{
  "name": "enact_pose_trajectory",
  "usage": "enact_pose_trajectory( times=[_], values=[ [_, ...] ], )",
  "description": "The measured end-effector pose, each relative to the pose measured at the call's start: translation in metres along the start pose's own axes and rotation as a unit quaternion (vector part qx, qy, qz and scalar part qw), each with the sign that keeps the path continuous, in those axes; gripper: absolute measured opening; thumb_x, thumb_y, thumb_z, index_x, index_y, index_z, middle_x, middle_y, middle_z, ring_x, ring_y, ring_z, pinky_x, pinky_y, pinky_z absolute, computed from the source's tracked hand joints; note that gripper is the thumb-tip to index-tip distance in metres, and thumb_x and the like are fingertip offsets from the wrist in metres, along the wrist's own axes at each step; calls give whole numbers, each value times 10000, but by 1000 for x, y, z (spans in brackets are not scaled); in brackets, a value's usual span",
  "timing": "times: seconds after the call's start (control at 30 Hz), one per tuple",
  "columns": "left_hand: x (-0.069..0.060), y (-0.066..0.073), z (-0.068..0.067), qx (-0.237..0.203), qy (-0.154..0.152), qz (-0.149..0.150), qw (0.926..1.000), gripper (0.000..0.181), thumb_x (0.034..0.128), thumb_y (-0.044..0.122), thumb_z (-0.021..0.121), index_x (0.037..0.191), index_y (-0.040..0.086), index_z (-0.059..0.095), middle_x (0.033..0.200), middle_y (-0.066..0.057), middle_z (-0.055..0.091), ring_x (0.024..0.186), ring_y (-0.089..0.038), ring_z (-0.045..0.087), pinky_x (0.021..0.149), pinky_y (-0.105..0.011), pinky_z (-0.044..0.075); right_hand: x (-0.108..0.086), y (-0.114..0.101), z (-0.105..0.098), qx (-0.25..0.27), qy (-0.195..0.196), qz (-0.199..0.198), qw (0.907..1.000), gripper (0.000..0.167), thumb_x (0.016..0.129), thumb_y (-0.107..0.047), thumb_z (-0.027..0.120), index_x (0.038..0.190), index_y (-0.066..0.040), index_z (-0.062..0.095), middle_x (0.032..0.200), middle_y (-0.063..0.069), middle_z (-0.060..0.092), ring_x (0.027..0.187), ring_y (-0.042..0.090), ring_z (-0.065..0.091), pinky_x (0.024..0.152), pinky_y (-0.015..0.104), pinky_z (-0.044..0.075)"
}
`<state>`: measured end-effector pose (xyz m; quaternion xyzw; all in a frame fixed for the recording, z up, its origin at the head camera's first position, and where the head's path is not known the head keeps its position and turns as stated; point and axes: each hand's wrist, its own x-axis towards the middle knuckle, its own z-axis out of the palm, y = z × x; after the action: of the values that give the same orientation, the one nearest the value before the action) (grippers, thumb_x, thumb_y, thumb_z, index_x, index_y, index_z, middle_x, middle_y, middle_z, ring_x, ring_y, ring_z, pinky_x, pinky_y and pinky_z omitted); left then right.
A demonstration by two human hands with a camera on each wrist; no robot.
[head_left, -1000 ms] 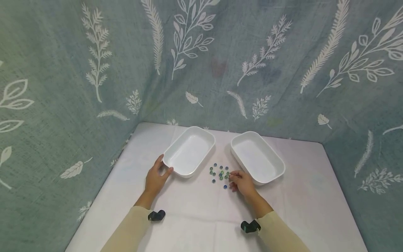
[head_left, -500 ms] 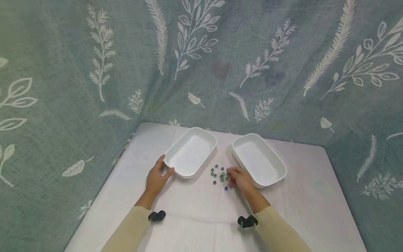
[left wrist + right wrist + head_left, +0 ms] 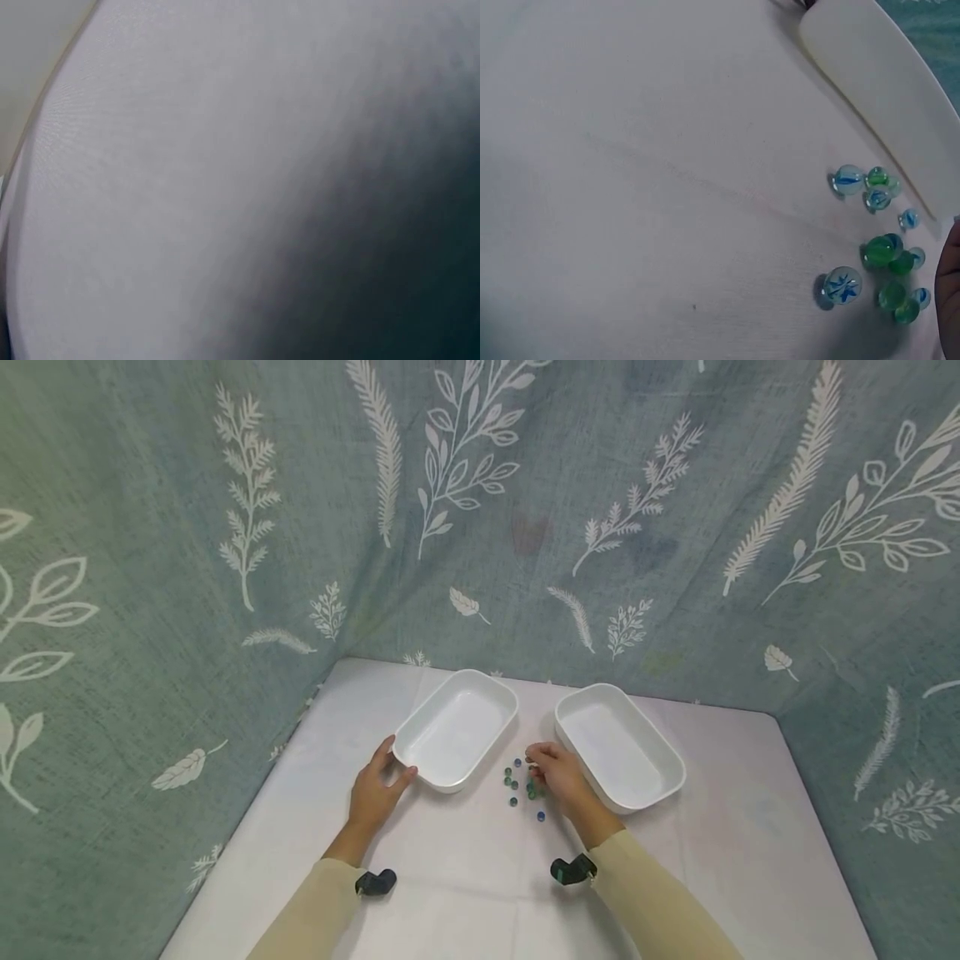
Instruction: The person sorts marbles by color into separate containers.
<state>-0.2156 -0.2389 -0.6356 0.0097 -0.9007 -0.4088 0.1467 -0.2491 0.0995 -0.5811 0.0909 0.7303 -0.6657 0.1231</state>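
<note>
Two white rectangular dishes stand on the table, the left dish (image 3: 456, 731) and the right dish (image 3: 619, 748). My left hand (image 3: 375, 789) holds the near left corner of the left dish between thumb and fingers. Between the dishes lie several blue and green glass marbles (image 3: 513, 785), seen closer in the right wrist view, where one clear marble with a blue pattern (image 3: 843, 286) lies apart. Over them, my right hand (image 3: 561, 775) has thumb and fingertips together, seemingly pinching a marble that is mostly hidden. Only an edge of that hand shows in the right wrist view.
A pale cloth covers the table (image 3: 450, 893). Behind and to the sides hangs a grey-green curtain (image 3: 525, 635) with white leaf prints. Both wrists carry a small black camera (image 3: 573, 869). The left wrist view shows mostly blurred white surface.
My right hand has moved left and slightly away from me across the marbles, its fingertips drawn together. My left hand stays at the left dish's corner. The head view has shifted slightly.
</note>
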Motion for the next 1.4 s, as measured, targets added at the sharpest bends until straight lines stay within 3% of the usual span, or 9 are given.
enact_pose_trajectory(
  times=[0.2,0.6,0.77,1.03,1.4],
  values=[
    [2,-5,0,-8,76,52,10000,816,839,540,706,1506,228,356,1360,-149,556,1277,-355,484,1037,-571,358,7,-9,7,-628,-47,-268,9977,370,952,-305,639,1284,-143,609,1086,59,643,886,215,630,818,341,530],
    [2,-6,-2,40,49,-44,10000,802,845,497,722,1504,216,361,1367,-155,549,1287,-347,477,1052,-548,354,25,-22,19,-1709,-40,-626,9833,287,909,-360,695,1158,-220,670,1001,-41,644,865,177,621,718,330,528],
    [2,-4,-3,26,53,34,10000,804,845,443,744,1502,184,361,1366,-168,545,1279,-357,482,1043,-547,366,30,-26,24,-1962,-53,-711,9780,260,908,-333,703,1138,-216,669,959,-38,642,843,170,624,685,330,532],
    [0,-6,-2,1,72,18,10000,803,841,488,730,1500,204,369,1363,-159,550,1279,-354,483,1040,-557,364,36,-36,33,-2237,4,-1051,9690,249,894,-273,725,1120,-183,668,879,-11,643,789,214,625,621,331,527],
    [0,3,-2,-45,-4,-108,9999,810,828,520,728,1497,233,373,1369,-133,552,1301,-330,465,1059,-552,341,46,-34,45,-2489,305,-1370,9583,231,907,-262,709,1120,-177,681,979,-57,640,791,135,608,643,299,531]
  ],
)
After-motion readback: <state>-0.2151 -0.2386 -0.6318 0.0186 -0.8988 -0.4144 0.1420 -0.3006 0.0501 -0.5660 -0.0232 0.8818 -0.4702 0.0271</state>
